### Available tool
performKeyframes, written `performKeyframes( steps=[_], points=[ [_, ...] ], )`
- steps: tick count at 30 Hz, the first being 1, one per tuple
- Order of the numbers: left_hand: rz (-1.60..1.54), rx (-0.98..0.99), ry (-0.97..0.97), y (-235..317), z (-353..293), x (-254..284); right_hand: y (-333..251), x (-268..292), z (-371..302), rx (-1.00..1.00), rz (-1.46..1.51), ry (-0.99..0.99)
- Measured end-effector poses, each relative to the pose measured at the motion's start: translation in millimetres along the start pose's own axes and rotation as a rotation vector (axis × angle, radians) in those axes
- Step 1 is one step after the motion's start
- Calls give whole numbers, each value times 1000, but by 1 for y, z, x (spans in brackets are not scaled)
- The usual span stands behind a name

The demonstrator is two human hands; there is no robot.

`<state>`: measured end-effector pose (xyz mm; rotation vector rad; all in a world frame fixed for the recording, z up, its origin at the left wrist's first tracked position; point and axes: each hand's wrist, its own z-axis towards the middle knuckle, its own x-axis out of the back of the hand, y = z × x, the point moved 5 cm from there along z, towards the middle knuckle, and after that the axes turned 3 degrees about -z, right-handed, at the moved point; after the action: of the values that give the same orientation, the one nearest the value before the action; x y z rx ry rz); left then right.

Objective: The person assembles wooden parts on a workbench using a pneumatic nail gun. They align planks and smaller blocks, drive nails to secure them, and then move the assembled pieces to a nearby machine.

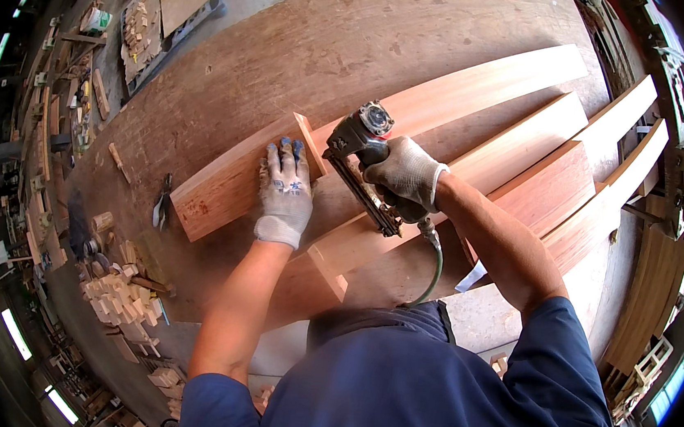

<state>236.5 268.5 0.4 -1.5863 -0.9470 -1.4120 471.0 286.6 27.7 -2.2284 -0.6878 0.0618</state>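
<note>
My left hand point(286, 196), in a whitish work glove with bluish fingertips, lies flat with its fingers stretched out on a short reddish board point(222, 190). A narrow wooden strip point(308, 142) stands across that board's right end, just beyond my fingertips. My right hand point(411, 175), gloved too, is wrapped round the handle of a dark pneumatic nail gun point(360, 133). The gun is held over the boards, right of the strip; whether its nose touches wood I cannot tell. From its handle a green air hose point(435, 276) hangs toward my waist.
Long planks point(486, 83) reach to the far right of the worktable point(292, 52). Nearer me lies another board with a small crosspiece point(328, 271). Pliers point(163, 200) and a wooden-handled tool point(120, 162) rest at the left. Small wood blocks point(124, 298) are piled beyond the table's left edge.
</note>
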Motion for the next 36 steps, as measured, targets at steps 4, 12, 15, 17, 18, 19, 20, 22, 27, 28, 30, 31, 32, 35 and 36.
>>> performKeyframes(
  steps=[4,12,15,17,18,19,20,22,27,28,30,31,32,35,36],
  points=[
    [-7,8,-8,0,-1,-1,-4,1,-4,31,-13,8],
    [0,1,-33,0,0,-2,-2,0,-2,0,24,-6],
    [6,-2,-19,0,-1,-2,-2,0,-2,-11,43,-18],
    [11,1,-15,0,-1,-3,0,0,-1,-19,43,-18],
    [14,2,-13,0,-1,-3,2,-1,1,-19,36,-13],
    [14,2,-13,0,-1,-3,3,-1,2,-19,28,-9],
    [14,2,-13,1,-1,-3,2,0,2,-10,18,-9],
    [12,2,-11,1,-1,-3,0,1,1,7,-2,-9],
    [16,2,-19,0,0,-4,-2,1,-1,-12,-9,-12],
    [20,0,-21,1,0,-3,-3,1,-1,-14,-4,-11],
    [27,-2,-26,2,0,-1,-3,1,-3,-10,-20,-9],
    [28,-2,-25,2,0,-1,-4,2,-4,-8,-28,-7],
    [30,-3,-24,2,0,0,-5,2,-5,-10,-17,-9],
    [38,-2,-22,2,0,-1,-8,2,-8,-12,15,-13],
    [41,-2,-21,2,0,-2,-6,1,-8,-10,25,-15]
  ],
)
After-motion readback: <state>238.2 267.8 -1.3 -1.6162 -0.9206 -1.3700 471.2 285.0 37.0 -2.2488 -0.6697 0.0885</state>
